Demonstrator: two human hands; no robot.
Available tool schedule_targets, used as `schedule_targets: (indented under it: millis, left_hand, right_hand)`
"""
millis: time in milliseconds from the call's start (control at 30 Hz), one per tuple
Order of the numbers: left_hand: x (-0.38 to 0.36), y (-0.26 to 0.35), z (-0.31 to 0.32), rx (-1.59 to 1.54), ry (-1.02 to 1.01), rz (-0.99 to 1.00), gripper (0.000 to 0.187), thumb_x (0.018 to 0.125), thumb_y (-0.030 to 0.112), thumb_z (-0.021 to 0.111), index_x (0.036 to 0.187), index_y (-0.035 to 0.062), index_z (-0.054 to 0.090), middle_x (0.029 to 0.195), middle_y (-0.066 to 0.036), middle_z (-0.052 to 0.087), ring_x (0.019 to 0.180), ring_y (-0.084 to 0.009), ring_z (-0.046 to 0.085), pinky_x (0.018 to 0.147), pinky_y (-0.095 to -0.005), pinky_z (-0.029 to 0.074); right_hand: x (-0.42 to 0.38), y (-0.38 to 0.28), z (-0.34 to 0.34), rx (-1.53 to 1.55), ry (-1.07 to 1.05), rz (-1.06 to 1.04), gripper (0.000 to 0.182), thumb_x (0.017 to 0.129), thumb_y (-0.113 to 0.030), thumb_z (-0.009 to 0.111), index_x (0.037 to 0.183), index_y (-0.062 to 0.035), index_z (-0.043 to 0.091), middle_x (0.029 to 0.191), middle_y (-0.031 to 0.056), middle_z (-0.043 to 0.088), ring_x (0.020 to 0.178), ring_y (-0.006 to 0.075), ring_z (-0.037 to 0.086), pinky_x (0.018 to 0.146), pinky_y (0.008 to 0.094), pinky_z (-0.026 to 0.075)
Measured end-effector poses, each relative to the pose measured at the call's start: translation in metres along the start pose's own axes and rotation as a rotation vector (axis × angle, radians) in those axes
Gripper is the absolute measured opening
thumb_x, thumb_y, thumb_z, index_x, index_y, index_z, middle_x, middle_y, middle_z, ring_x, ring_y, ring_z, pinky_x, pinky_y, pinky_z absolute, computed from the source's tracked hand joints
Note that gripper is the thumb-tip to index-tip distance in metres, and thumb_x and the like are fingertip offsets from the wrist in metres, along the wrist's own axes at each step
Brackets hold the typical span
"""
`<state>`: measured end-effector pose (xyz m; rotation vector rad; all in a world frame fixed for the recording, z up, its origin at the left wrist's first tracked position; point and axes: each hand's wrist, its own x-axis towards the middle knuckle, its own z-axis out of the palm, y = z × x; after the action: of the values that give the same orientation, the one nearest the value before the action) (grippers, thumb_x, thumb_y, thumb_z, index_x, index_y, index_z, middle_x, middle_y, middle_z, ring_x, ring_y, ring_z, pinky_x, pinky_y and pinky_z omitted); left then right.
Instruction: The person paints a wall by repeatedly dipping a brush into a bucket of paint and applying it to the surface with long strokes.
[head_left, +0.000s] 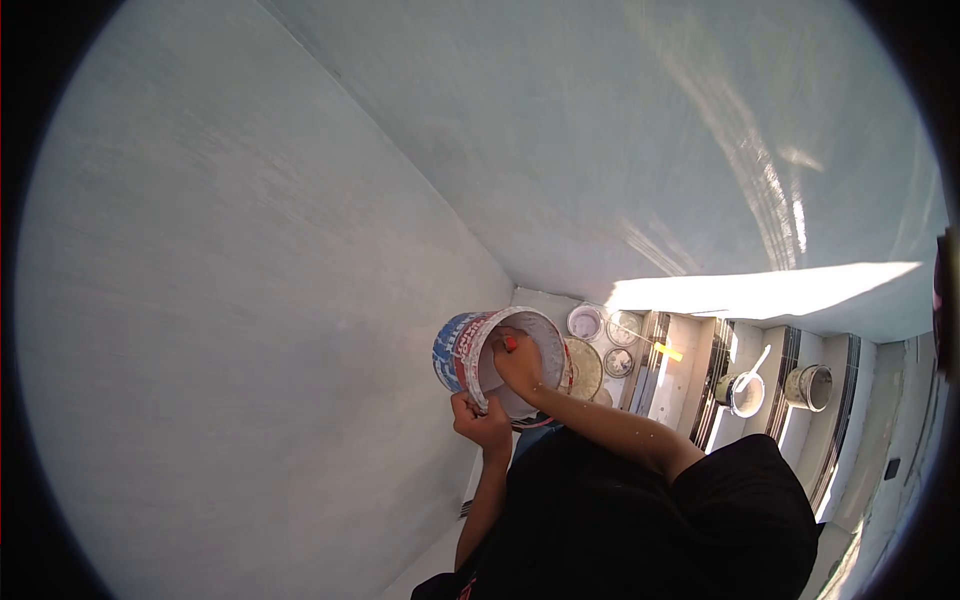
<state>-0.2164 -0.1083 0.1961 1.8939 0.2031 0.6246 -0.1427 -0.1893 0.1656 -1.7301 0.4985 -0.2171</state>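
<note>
My left hand [482,422] is closed on the rim of a paint bucket [463,352], which is tilted so that its mouth faces me. The bucket has a blue, white and red printed side smeared with paint, and pale paint coats its inner wall. Inside the mouth, my right hand [518,370] is closed around a red handle [510,343], of which only a small end shows. Whatever the handle belongs to is hidden by my fist and the bucket.
Tiled stairs [690,370] run down to the right. Small paint tubs [585,321] and round lids stand beside the bucket. Lower steps hold a pail [745,398] with a white-handled tool and another pail [810,388]. Pale walls [250,300] meet in a corner behind.
</note>
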Motion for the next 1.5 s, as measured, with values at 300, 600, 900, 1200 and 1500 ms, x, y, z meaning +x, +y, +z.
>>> schedule_targets:
  millis: [300,600,900,1200,1500]
  left_hand:
    - [0.003,0.000,0.006,-0.051,-0.033,-0.032,0.021,0.072,-0.005,0.061,0.078,0.0045,0.044,0.067,0.005,0.036,0.060,-0.0062,0.032,0.053,-0.0250,0.026]
    - [0.052,0.004,0.005,-0.279,-0.009,-0.249,0.030,0.072,-0.010,0.065,0.079,0.0067,0.042,0.069,0.006,0.037,0.059,-0.0032,0.033,0.052,-0.0241,0.024]
    - [0.115,0.042,0.006,-0.546,-0.056,-0.573,0.033,0.073,-0.005,0.068,0.076,0.0117,0.040,0.058,0.003,0.043,0.042,-0.0056,0.033,0.036,-0.0266,0.026]
    - [0.176,0.088,0.021,-0.539,-0.251,-0.301,0.029,0.073,-0.003,0.067,0.075,0.0100,0.041,0.058,0.001,0.047,0.040,-0.0096,0.038,0.035,-0.0276,0.027]
    - [0.191,0.087,0.031,-0.538,-0.223,-0.259,0.031,0.072,-0.004,0.068,0.074,0.0101,0.040,0.059,0.001,0.048,0.044,-0.0072,0.040,0.037,-0.0272,0.028]
  right_hand:
    - [0.030,0.017,-0.017,0.351,-0.337,0.215,0.021,0.090,-0.012,0.066,0.105,-0.0006,0.074,0.095,0.0135,0.075,0.083,0.0254,0.073,0.072,0.0361,0.057]
    - [0.013,-0.087,-0.133,0.678,-0.448,0.355,0.027,0.098,-0.013,0.065,0.118,0.0058,0.068,0.104,0.0118,0.072,0.084,0.0160,0.071,0.073,0.0272,0.059]
    - [0.056,-0.155,-0.183,0.781,-0.382,0.138,0.030,0.099,-0.014,0.063,0.122,0.0058,0.063,0.101,0.0127,0.071,0.084,0.0175,0.069,0.079,0.0315,0.057]
    - [0.104,-0.239,-0.153,-0.296,-0.628,-0.659,0.017,0.085,-0.014,0.074,0.097,-0.0028,0.078,0.082,0.0110,0.077,0.073,0.0160,0.071,0.072,0.0287,0.055]
    - [0.115,-0.232,-0.114,-0.414,-0.669,-0.729,0.017,0.081,-0.012,0.072,0.094,-0.0022,0.077,0.077,0.0171,0.073,0.067,0.0224,0.071,0.068,0.0341,0.055]
